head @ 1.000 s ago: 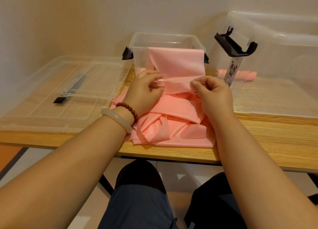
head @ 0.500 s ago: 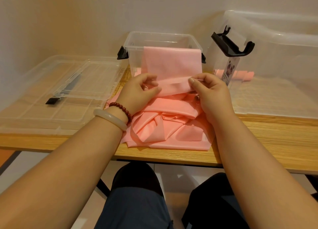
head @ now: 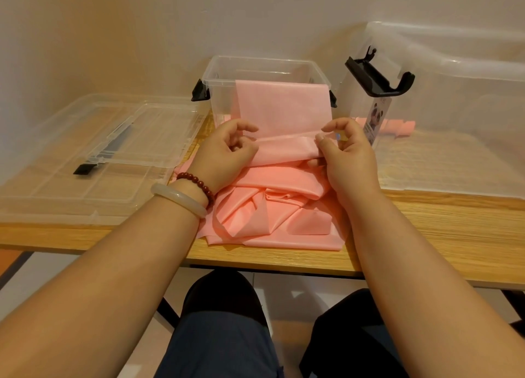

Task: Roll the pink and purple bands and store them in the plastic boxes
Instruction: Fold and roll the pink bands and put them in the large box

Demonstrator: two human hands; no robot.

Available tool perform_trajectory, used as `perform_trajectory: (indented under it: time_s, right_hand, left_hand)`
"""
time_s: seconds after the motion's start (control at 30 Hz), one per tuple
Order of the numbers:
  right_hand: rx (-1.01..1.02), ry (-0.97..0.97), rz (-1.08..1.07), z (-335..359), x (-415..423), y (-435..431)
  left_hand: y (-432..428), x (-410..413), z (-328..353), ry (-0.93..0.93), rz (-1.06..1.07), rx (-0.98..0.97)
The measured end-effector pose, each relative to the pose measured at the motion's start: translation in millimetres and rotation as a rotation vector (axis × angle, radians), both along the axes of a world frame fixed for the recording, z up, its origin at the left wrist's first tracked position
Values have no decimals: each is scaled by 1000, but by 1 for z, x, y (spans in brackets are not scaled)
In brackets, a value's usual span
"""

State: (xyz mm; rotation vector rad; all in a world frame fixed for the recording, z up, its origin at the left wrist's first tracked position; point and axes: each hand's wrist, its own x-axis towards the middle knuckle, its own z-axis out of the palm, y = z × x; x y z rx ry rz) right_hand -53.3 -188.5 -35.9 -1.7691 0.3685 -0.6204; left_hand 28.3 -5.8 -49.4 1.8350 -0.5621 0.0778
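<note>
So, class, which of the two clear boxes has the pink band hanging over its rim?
The smaller box in the middle: the pink band drapes over its front rim. Nothing hangs over the larger box beside it.

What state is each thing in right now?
pink band, draped over the small box's front rim, partly rolled, rest bunched on the table
small box, open, lid off
large box, lid off, latch raised, rolled band inside
lids, off, stacked flat at left
left hand, pinches the pink band's rolled part
right hand, pinches it too
</note>
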Motion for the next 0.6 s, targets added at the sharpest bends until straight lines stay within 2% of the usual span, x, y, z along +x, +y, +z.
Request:
perform_trajectory:
  time_s: [0.17,0.37,0.43,0.53,0.6]
  right_hand:
    - [-18,37,53,0,-1,2]
    - [135,5,105,2,-5,2]
    - [175,-7,98,2,-5,2]
    - [191,28,88,3,-4,1]
    - [157,66,96,3,-5,1]
  left_hand:
    - [-1,2,2,-30,101,-1]
    - [-2,-8,7,146,-5,-184]
    - [-1,-8,7,173,-44,-193]
    - [0,-6,5,40,-22,-28]
    - [-1,-5,5,-43,26,8]
